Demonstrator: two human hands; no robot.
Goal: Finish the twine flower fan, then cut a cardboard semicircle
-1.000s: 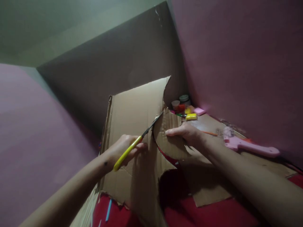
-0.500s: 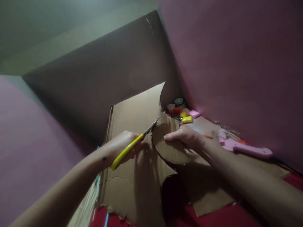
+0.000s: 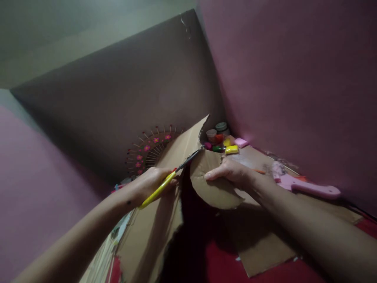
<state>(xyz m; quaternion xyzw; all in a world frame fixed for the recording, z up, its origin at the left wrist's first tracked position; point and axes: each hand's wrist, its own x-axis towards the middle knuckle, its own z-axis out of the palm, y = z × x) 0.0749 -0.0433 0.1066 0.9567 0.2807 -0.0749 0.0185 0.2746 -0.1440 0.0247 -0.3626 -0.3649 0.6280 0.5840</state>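
My left hand (image 3: 156, 181) is closed around yellow-handled scissors (image 3: 157, 191), whose dark blades point up and right along the edge of a large cardboard sheet (image 3: 165, 220). The sheet stands tilted under that hand, with a ragged, curved cut edge. My right hand (image 3: 226, 171) pinches a rounded cardboard piece (image 3: 213, 192), thumb on its face. A wide dark gap lies between piece and sheet lower down. Near the blade tips the two come close; whether they are still joined there I cannot tell.
A pink glue gun (image 3: 312, 187) lies at right. Behind are yellow clay packs (image 3: 231, 149), a pink block (image 3: 240, 142) and a lidded jar (image 3: 221, 127). A flower-decorated stick fan (image 3: 146, 148) leans at the back. Thin sticks (image 3: 98, 259) lie left; a cardboard scrap (image 3: 262, 247) rests on red cloth (image 3: 219, 261).
The cardboard sheet has swung left and tilted away, widening the gap to the rounded piece and uncovering the fan behind. The scissor blades have moved slightly along the cut.
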